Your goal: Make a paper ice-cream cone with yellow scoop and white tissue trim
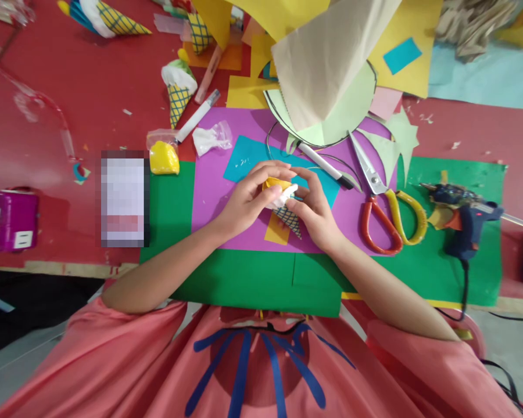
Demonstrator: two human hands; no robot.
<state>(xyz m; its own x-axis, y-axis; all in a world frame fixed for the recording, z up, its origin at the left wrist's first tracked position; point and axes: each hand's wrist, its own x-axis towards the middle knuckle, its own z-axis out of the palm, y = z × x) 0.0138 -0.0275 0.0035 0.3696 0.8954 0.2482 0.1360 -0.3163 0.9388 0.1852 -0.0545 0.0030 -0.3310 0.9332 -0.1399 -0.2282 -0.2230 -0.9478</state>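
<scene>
Between my hands is a small craft ice cream cone (pixel 289 219), yellow with a dark grid, its tip pointing down and right. White stuff and a yellow piece top the cone. My left hand (pixel 255 194) grips the topping from the left, thumb pressed on the white part. On the right, my right hand (pixel 311 206) has thumb and fingers closed round the white part and the cone's upper side. Under them lie a purple sheet (pixel 218 215) and a blue sheet (pixel 244 154). Part of the topping is hidden by fingers.
Scissors (pixel 375 180) and a hot glue gun (pixel 466 220) lie to the right. A marker (pixel 325 165) rests just beyond my hands. Bagged yellow clay (pixel 164 158), a white pen (pixel 198 116) and another finished cone (pixel 179 96) are at left. Brown paper (pixel 326 69) stands up at the back.
</scene>
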